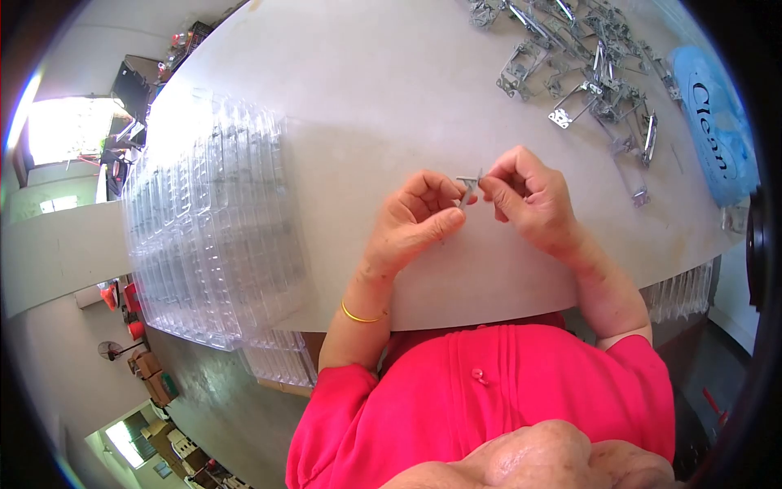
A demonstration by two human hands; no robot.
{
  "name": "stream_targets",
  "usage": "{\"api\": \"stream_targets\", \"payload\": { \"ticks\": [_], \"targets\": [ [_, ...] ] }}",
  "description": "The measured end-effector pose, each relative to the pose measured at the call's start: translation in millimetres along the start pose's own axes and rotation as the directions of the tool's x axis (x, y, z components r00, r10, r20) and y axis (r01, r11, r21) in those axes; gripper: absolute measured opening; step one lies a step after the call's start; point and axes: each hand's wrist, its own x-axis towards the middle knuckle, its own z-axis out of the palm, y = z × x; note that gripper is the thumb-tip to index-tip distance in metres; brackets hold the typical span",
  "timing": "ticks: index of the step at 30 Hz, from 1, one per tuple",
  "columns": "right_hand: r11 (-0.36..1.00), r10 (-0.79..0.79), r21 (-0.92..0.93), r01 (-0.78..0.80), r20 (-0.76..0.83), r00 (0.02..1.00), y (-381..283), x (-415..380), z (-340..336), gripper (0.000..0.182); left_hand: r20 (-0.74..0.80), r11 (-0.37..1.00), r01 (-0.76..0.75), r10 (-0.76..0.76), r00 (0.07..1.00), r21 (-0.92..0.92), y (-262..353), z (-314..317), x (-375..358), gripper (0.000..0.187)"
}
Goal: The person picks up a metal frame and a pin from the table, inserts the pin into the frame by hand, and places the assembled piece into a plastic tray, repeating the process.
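Note:
Between my two hands, over the near part of the pale table (366, 90), is a small metal bracket (467, 189). My left hand (411, 220) pinches it between thumb and fingers from the left. From the right, my right hand (533, 200) has thumb and forefinger closed at the bracket's upper end; the fingertips hide part of it. Many similar silvery metal brackets (599, 85) lie in a loose heap at the far right of the table. One of them, a thin frame (627, 167), lies apart on the near side of the heap.
Stacked clear plastic trays (212, 220) stand on the table's left side. A blue plastic bag (710, 122) marked "Clean" lies at the right edge. More clear trays (684, 292) show below the table edge at right. A standing fan (110, 350) is off to the left.

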Motion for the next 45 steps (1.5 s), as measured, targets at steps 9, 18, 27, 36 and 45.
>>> {"api": "stream_targets", "payload": {
  "ticks": [9,18,27,36,45],
  "targets": [
    [0.969,0.244,-0.022,-0.246,0.258,0.935,-13,4,-12,0.014,-0.060,0.991,-0.042,0.049,0.997,0.124,6,5,-2,0.039],
    [0.954,0.136,0.238,-0.183,0.199,0.970,9,3,1,0.017,-0.121,0.952,-0.307,0.304,0.945,-0.013,-9,-2,1,0.059],
    [0.931,0.164,0.298,-0.212,0.177,0.970,9,3,7,0.017,-0.064,0.886,-0.464,0.464,0.884,0.013,-13,-2,3,0.061],
    [0.874,0.203,0.419,-0.246,0.144,0.968,20,7,5,0.013,-0.033,0.902,-0.429,0.431,0.902,0.053,-10,4,2,0.064],
    [0.980,-0.055,0.190,0.054,-0.004,0.998,25,3,4,0.014,-0.022,0.971,-0.232,0.231,0.973,-0.065,-8,1,-1,0.035]
  ]
}}
